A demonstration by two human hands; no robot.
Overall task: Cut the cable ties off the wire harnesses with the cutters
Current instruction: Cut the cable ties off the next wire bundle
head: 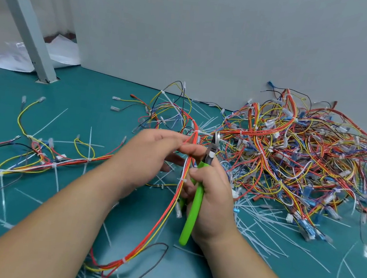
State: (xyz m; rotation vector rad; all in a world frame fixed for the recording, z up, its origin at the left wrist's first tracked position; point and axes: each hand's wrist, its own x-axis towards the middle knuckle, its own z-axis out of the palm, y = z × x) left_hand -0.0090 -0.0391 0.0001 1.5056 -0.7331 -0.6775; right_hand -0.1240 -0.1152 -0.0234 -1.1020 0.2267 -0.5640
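Above the teal desk (74,97), a bundle of red, orange and yellow wires (182,179) is held up between both hands. The left hand (154,156) is closed around the upper part of the bundle, pinched between thumb and fingers. The right hand (210,199) is wrapped around the green handles of the cutters (197,198), and the dark blades are pointed up and away, near the bundle's top, where a white cable tie (197,132) is wrapped round the wires. Whether the blades are parted or already on that tie cannot be told from this view.

A second tie (183,180) is seen lower on the same bundle, just beside the right thumb, and a third (124,260) further down near the desk. A large tangled pile of harnesses (299,154) is heaped against the grey wall (210,40) to the right, and cut white tie strips (260,220) are scattered around it. Another harness (41,158) is spread out to the left.

For a clean cut, the bundle is best kept taut by the left hand so that the tie stands proud. Only one blade tip should be slipped under the tie's strap, flat side to the wires, so that no insulation is nicked. The squeeze is best made once just the plastic is seen between the blades.
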